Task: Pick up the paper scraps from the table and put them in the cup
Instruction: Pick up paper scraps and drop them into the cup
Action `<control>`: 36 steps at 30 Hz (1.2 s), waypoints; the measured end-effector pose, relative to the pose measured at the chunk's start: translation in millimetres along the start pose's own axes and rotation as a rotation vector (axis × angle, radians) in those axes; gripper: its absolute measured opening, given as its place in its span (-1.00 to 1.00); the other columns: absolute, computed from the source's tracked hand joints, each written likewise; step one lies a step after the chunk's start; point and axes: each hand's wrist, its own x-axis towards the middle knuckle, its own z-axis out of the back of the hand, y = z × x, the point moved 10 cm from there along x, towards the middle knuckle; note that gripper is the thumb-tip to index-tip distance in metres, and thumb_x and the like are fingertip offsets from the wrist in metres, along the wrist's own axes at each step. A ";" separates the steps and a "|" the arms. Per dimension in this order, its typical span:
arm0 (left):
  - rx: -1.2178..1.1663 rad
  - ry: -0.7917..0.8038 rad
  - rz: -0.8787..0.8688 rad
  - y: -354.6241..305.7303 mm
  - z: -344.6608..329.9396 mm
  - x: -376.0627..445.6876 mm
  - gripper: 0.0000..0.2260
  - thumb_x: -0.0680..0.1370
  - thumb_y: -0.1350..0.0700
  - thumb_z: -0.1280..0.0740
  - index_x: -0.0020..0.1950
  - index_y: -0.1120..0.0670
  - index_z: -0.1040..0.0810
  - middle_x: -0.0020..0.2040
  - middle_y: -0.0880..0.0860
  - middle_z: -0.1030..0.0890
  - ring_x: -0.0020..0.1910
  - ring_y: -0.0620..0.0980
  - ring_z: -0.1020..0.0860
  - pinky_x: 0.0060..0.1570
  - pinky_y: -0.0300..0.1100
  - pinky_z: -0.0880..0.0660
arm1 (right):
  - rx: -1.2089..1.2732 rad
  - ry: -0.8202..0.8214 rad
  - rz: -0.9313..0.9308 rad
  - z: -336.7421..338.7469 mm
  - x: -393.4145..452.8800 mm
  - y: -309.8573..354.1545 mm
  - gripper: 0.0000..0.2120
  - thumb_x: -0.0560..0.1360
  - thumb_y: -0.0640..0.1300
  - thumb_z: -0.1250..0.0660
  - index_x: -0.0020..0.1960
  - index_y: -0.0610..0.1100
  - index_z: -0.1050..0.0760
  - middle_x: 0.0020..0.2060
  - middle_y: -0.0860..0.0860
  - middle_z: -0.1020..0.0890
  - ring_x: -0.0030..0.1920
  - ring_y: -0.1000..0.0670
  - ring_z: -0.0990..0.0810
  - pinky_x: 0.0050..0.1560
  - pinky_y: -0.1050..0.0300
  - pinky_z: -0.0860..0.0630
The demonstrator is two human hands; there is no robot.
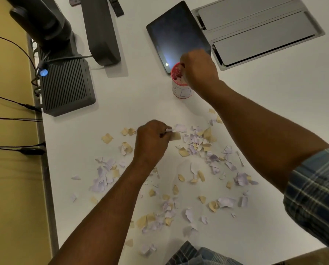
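Observation:
Several torn paper scraps [196,142], tan and pale lilac, lie scattered over the near half of the white table [140,104]. A white cup [181,88] with a pink rim stands beyond them, with paper showing inside. My right hand [198,69] hovers over the cup's mouth with its fingers curled down into it; whether they hold a scrap is hidden. My left hand [152,140] is down among the scraps and pinches a tan scrap [176,136] and a pale one between thumb and fingers.
A dark tablet [177,33] lies just behind the cup, and a grey hatch panel [255,27] is set in the table at the back right. Black devices [68,85] and cables crowd the left edge. My plaid sleeve [316,194] is at the right.

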 end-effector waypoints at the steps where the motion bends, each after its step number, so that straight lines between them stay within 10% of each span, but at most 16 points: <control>1: -0.016 -0.012 0.010 -5.2 3.5 6.6 -0.89 0.43 0.24 -0.47 -0.07 0.21 -0.66 -0.11 0.08 -0.67 -0.17 -0.09 -0.62 -0.11 -0.40 -0.53 | 0.063 -0.108 0.020 9.1 -12.3 -1.6 -0.73 0.52 -0.10 -0.35 0.13 -0.26 -0.53 -0.01 -0.18 -0.59 -0.01 -0.12 -0.60 0.02 0.11 -0.50; 5: -0.012 -0.056 0.020 -27.6 14.5 41.5 -0.86 0.44 0.16 -0.47 -0.04 0.17 -0.68 -0.09 0.08 -0.67 -0.18 -0.06 -0.61 -0.09 -0.25 -0.57 | 0.210 -0.319 -0.021 4.1 -64.5 -24.8 -0.74 0.56 -0.05 -0.27 0.11 -0.21 -0.57 -0.02 -0.16 -0.62 -0.09 -0.10 -0.61 -0.12 0.20 -0.46; 15: 0.194 -0.140 -0.062 -68.1 0.2 139.4 -0.81 0.50 0.09 -0.40 -0.03 0.19 -0.68 -0.15 0.10 -0.69 -0.25 -0.08 -0.59 -0.28 -0.41 -0.42 | 0.042 0.063 -0.152 -103.4 -169.1 -48.8 -0.42 0.43 0.22 -0.34 0.32 -0.10 -0.40 0.33 -0.10 -0.43 0.30 -0.17 -0.37 0.13 -0.06 -0.41; 23: 0.393 0.037 -0.079 -64.2 -57.0 183.1 -0.71 0.49 0.03 -0.42 0.14 0.16 -0.60 0.08 0.11 -0.64 0.06 0.06 -0.60 0.12 -0.18 -0.52 | 0.028 0.305 -0.105 -145.4 -204.4 -41.4 -0.26 0.45 0.20 -0.34 0.50 0.03 -0.08 0.47 -0.12 -0.17 0.39 -0.19 -0.22 0.19 -0.06 -0.45; 31: 0.496 0.172 -0.171 -62.2 -80.2 185.6 -0.58 0.48 0.00 -0.41 0.29 0.14 -0.52 0.22 0.12 -0.58 0.21 0.10 -0.53 0.18 -0.15 -0.47 | -0.017 0.223 0.057 -143.9 -223.5 -28.4 -0.65 0.36 -0.30 -0.44 0.12 -0.19 -0.50 0.13 -0.16 -0.52 -0.02 -0.16 -0.52 -0.49 0.13 -0.36; 36: 0.380 0.076 -0.210 -68.9 -61.9 176.7 -0.68 0.47 0.03 -0.39 0.19 0.11 -0.58 0.12 0.08 -0.63 0.12 0.06 -0.56 0.16 -0.12 -0.53 | -0.001 0.195 0.084 -141.2 -230.6 -26.4 -0.74 0.23 -0.40 -0.48 -0.16 -0.20 -0.52 -0.22 -0.10 -0.52 -0.25 -0.09 -0.50 -0.55 0.17 -0.26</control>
